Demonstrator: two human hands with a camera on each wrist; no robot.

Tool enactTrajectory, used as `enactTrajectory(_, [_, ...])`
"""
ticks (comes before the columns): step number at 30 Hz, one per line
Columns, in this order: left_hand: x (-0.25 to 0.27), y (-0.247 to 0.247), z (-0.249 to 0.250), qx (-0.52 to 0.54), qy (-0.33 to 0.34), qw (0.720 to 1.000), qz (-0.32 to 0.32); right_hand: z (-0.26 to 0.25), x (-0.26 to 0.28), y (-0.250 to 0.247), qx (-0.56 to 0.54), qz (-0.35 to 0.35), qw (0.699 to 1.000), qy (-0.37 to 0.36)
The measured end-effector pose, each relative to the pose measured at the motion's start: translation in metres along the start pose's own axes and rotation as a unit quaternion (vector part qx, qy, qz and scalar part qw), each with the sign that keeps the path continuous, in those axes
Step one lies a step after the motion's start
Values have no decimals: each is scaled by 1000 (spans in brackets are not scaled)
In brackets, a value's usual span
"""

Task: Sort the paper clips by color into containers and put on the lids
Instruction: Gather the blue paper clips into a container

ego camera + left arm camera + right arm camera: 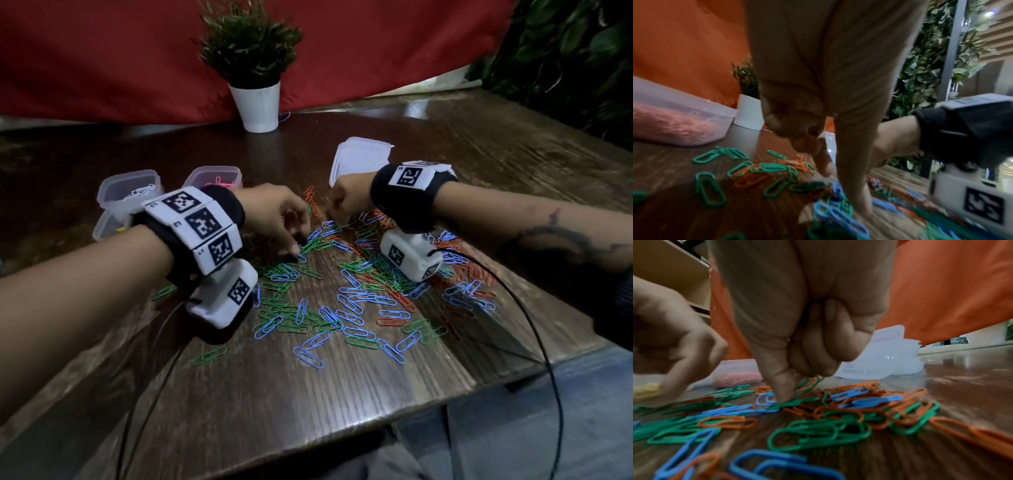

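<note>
- The clips (346, 294), blue, green and orange, lie scattered over the middle of the table (308, 404), reaching close to its right edge; bare wood lies between them and the near edge.
- The left hand (274, 216) reaches down into the far side of the pile, fingers curled, fingertips (826, 172) on the clips; whether it pinches one cannot be told through the blur.
- The right hand (346, 200) is curled just beside it, thumb (781, 386) pressed onto a green clip, apparently pinching it against the forefinger.
- Tubs (128, 188) stand at far left, one holding pink clips (219, 181); the left wristband hides part of them.
- Lids (359, 157) are stacked behind the right hand, partly hidden by it.
- A plant (255, 102) stands at the far edge.
</note>
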State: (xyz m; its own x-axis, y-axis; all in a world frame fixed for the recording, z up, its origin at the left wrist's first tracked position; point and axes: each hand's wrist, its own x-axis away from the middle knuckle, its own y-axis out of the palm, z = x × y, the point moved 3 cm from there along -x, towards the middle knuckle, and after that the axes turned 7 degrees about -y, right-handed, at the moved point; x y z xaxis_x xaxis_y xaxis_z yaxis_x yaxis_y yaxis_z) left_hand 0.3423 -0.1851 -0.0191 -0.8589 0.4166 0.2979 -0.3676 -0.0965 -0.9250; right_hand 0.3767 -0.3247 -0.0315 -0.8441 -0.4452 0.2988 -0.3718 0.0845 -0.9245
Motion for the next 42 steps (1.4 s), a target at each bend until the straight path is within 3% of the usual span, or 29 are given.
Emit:
enactTrajectory(4, [-2, 12, 3, -58, 16, 998, -34, 1, -1, -1, -20, 10, 1000, -9])
enactTrajectory(8, [-5, 12, -7, 16, -16, 998, -54, 13, 10, -15, -191, 91, 977, -17])
enactTrajectory(11, [-9, 7, -12, 118, -42, 992, 1, 23, 17, -19, -286, 117, 951, 15])
enactTrajectory(13, [-14, 5, -9, 125, -68, 988, 59, 27, 19, -19, -320, 115, 940, 35])
enactTrajectory(18, [-25, 11, 9, 59, -104, 990, 73, 16, 28, -3, -156, 35, 987, 21])
enactTrajectory(25, [-26, 7, 29, -15, -103, 993, 62, -4, 13, 10, 13, 15, 1000, -22])
enactTrajectory(30, [-28, 7, 34, -48, -96, 994, 33, -6, 10, 6, 26, 23, 998, -56])
enactTrajectory(39, [-25, 13, 30, -70, -100, 993, -1, -5, 10, 5, -39, 22, 998, -48])
enactTrajectory(42, [-24, 14, 27, -69, -98, 993, -14, -6, 10, 6, -47, -7, 998, -45])
